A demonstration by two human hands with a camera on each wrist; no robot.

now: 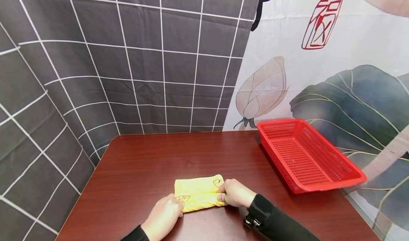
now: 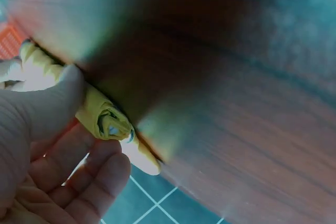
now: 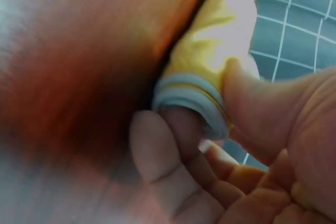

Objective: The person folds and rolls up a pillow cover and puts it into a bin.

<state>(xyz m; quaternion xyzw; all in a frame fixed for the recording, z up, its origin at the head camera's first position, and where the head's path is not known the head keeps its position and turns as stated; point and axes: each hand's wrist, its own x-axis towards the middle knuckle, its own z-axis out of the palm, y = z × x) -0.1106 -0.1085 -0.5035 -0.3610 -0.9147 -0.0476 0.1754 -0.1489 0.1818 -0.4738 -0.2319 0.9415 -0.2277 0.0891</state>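
A yellow cloth [image 1: 199, 193] with leaf-like line drawings lies on the table, its near side rolled up and a flat part stretching behind the roll. At the roll's left end my left hand [image 1: 166, 209] grips it with thumb and fingers. My right hand [image 1: 235, 193] pinches the right end. In the left wrist view the rolled cloth [image 2: 102, 111] shows its spiral end beside the thumb. A pale-edged end of the cloth roll [image 3: 202, 56] sits between thumb and fingers in the right wrist view, with a fingertip at its opening.
A red plastic basket [image 1: 311, 162] with perforated sides stands at the table's right, nothing visible inside. Around the brown wooden table [image 1: 143, 162] hang a grey gridded cloth [image 1: 143, 63] and a white sheet printed with flowers and leaves [image 1: 271, 45].
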